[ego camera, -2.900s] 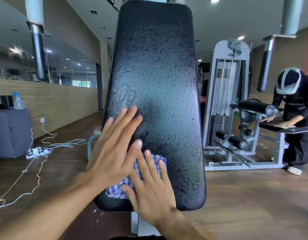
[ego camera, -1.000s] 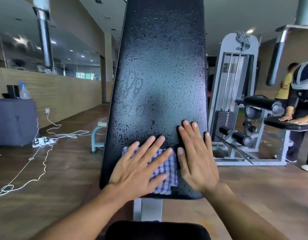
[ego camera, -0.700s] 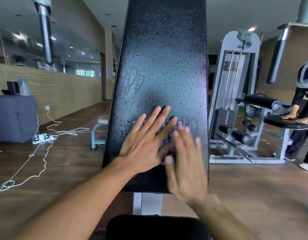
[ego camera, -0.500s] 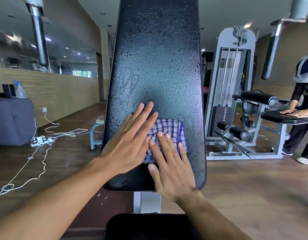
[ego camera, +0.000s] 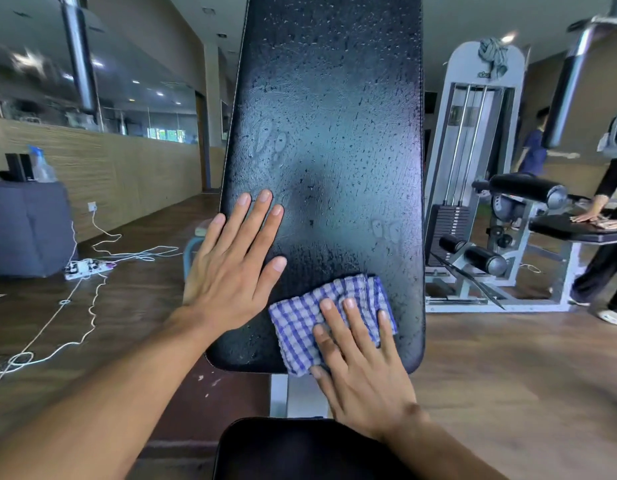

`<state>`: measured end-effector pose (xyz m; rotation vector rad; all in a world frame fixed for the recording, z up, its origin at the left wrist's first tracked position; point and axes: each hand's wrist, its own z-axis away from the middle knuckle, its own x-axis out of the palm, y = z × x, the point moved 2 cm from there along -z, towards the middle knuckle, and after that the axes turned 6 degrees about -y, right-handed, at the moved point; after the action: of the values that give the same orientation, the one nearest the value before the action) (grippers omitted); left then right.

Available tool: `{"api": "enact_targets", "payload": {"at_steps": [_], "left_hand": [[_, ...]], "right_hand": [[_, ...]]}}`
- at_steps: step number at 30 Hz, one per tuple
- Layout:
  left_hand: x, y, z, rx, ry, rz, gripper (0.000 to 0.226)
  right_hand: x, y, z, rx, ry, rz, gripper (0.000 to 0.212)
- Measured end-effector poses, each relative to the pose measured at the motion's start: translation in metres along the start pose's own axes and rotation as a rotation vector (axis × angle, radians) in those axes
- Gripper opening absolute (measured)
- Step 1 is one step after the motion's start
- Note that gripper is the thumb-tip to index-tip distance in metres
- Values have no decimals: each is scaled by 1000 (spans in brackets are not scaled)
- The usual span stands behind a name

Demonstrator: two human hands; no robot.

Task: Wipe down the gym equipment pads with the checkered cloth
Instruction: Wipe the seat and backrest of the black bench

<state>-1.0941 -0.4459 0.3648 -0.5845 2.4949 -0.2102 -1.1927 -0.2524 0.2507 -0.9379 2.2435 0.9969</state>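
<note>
The right hand [ego camera: 360, 368] pressed flat, straight fingers on the checkered cloth [ego camera: 331, 317], low on the wet back pad [ego camera: 331, 133]. The left hand [ego camera: 232, 268] lay flat and spread beside it. The pad looked slippery, I think, so the cloth could have slid off the bottom edge.

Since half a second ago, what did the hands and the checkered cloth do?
The blue-and-white checkered cloth slid down and to the right on the tall black padded backrest, towards its lower right corner. The right hand still presses it flat. The left hand came off the cloth and now rests flat on the pad's left edge. The pad remains covered in droplets higher up.
</note>
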Motion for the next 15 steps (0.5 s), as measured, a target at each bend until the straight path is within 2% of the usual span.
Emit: {"api": "enact_targets", "payload": {"at_steps": [3, 8, 12, 15], "left_hand": [[0, 1, 0, -4, 1, 0, 64], [-1, 1, -1, -7, 23, -7, 64], [-2, 1, -1, 4, 17, -5, 64], [0, 2, 0, -10, 19, -18, 65]], "right_hand": [[-16, 32, -9, -115, 9, 134, 54], [-24, 56, -9, 43, 100, 51, 56], [-1, 66, 32, -237, 23, 218, 68], [-2, 92, 47, -257, 9, 326, 67]]}}
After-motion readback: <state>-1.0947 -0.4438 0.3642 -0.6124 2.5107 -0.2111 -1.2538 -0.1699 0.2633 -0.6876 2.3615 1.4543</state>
